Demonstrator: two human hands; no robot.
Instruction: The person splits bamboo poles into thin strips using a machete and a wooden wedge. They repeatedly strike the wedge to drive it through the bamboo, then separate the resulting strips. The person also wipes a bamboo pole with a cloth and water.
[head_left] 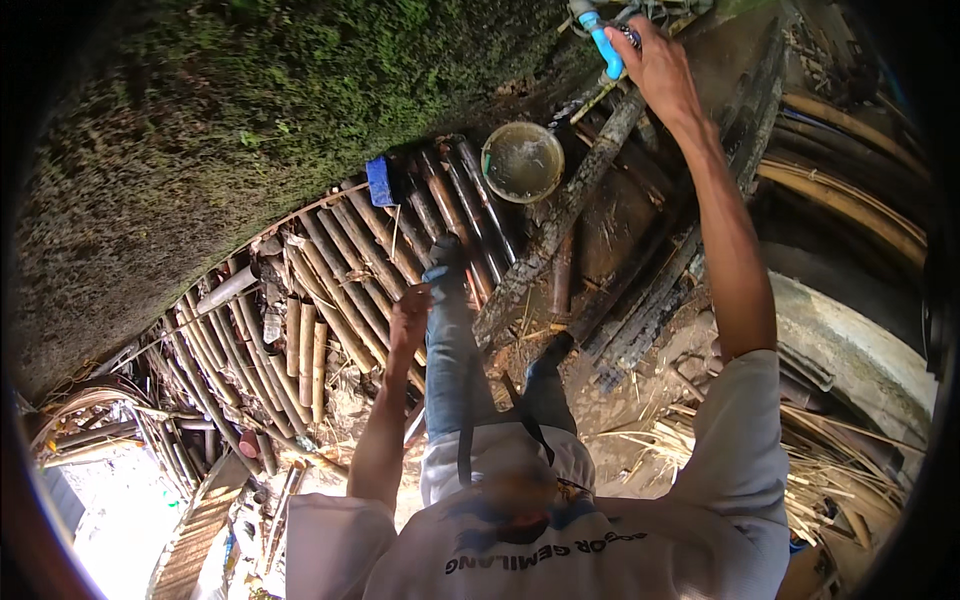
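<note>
At the top of the view, my right hand (657,68) reaches up to a bright blue water tap (604,42). Its fingers are closed around the tap's handle, beside the spout that points down. My left hand (408,318) hangs near my bent left knee, away from the tap. Its fingers are small and blurred here, so I cannot make out whether they hold anything. A round bucket (523,163) with cloudy liquid in it stands below and left of the tap, on dark wet bamboo poles. Left of the bucket lies a blue block or folded cloth (378,182).
A mossy wall (260,110) rises on the left. Bamboo poles (350,250) lie side by side under my left foot. A thick log (570,210) slants past the bucket. Split bamboo (850,205) and a curved concrete rim (850,340) are on the right.
</note>
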